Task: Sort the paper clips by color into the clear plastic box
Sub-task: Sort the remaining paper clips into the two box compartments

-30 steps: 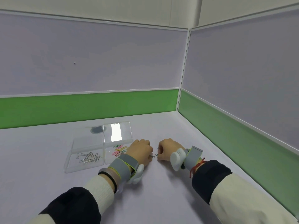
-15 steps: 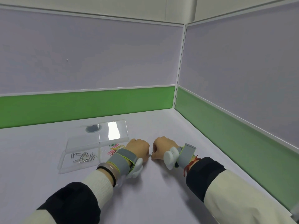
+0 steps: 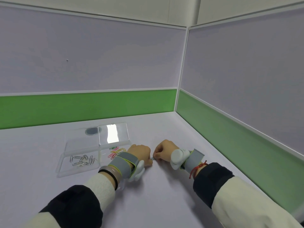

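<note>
On table (image 3: 164,195): left hand (image 3: 139,153), right hand (image 3: 165,149) curled, pinching paper clip (image 3: 152,158).

The table (image 3: 164,186) lies bare in front of the hands and off toward the far right corner, hemmed in by the back wall (image 3: 88,109) and the right wall (image 3: 230,129). To the left, the clear box (image 3: 79,171) with its open lid (image 3: 113,134) blocks the way, just beside the left hand (image 3: 139,153).
</note>
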Available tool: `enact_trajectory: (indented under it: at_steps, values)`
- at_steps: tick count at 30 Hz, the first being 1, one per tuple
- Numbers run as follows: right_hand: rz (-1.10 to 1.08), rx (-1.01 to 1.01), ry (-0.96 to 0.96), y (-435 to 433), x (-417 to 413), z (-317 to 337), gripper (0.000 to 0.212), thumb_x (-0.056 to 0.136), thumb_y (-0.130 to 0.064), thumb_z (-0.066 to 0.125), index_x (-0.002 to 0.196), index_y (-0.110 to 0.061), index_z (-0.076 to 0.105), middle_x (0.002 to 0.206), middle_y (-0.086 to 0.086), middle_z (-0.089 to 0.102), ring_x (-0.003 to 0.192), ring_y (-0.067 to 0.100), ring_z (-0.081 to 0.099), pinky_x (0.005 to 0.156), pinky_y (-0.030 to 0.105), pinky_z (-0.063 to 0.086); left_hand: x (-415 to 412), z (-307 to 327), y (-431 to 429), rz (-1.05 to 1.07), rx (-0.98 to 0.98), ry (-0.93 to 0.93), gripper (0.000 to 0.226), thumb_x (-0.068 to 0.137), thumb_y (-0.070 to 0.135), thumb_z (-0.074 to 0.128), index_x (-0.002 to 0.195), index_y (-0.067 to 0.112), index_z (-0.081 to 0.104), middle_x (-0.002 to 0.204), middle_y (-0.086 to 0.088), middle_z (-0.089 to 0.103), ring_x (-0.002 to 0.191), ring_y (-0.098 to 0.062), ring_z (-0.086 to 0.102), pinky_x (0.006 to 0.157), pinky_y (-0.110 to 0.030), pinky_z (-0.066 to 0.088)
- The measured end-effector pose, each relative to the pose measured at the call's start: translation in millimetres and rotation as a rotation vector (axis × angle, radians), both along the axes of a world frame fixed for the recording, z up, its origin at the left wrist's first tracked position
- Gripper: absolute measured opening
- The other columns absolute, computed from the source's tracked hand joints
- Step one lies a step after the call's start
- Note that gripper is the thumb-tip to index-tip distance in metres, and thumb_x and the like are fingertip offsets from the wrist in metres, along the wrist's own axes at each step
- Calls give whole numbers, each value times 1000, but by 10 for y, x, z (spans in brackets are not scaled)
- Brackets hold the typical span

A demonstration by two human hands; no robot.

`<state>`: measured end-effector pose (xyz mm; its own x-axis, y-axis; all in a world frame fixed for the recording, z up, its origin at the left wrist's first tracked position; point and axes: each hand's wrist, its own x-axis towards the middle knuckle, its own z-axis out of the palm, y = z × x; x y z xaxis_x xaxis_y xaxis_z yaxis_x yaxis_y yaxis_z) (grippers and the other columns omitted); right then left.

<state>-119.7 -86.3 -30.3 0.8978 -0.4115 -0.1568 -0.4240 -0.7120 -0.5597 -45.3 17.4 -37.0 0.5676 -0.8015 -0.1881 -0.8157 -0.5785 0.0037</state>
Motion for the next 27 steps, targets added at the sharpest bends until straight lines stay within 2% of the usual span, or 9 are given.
enact_trajectory:
  at_steps: [2,4,7,9,12,14,18,21,27]
  values:
    - [-3,-4,-1,18,16,-12,19,79,-4,56,85,0,74,56,-7,55,52,4,46,59,21,43,4,-9,8,7,-33,17,19,89,23,48,92,15,65,109,-9,68,102,-29,61,96,-30,40]
    - [-12,-17,-5,37,32,-24,19,79,-4,57,85,-1,74,61,-1,60,53,7,48,65,25,45,13,-6,33,25,-60,28,27,91,21,48,107,11,66,115,-10,67,107,-30,61,90,-30,45]
    - [-12,-29,7,49,58,-39,18,79,-5,58,86,0,74,71,4,62,63,16,52,67,27,44,43,-1,57,48,-95,65,26,91,21,51,109,11,68,117,-11,66,106,-31,64,87,-32,50]
    - [-13,-10,4,52,64,-48,18,79,-5,56,81,-2,74,63,0,59,56,12,49,66,26,44,46,-1,70,57,-122,78,26,90,21,54,109,12,69,116,-12,66,105,-32,64,86,-32,51]
    - [-23,31,-9,51,62,-70,29,78,-5,54,53,-15,63,54,-5,55,50,6,44,58,21,42,54,-43,94,58,-174,83,24,89,21,54,107,12,67,116,-12,65,106,-32,62,84,-30,48]
    - [-16,30,-23,55,57,-88,36,79,-6,54,46,-22,54,54,-5,54,49,5,43,56,20,39,59,-73,108,56,-192,92,23,90,22,53,108,13,64,117,-12,64,109,-32,59,82,-30,44]
    - [9,26,-39,65,56,-111,38,84,-9,53,48,-23,53,55,-7,55,50,6,43,66,24,41,64,-69,109,40,-198,101,25,92,23,52,113,11,61,120,-12,62,112,-32,56,90,-33,45]
    - [-4,48,-75,49,33,-84,31,81,-6,53,53,-19,58,56,-6,55,50,6,44,64,24,42,76,-57,120,25,-212,100,23,91,22,53,109,11,64,117,-11,65,109,-31,59,89,-34,47]
    - [-177,142,-280,-104,-8,84,18,85,-2,51,81,-9,68,58,-3,56,44,6,48,34,8,37,133,-8,162,94,-437,172,18,89,20,52,99,13,65,110,-6,68,101,-27,61,83,-33,48]
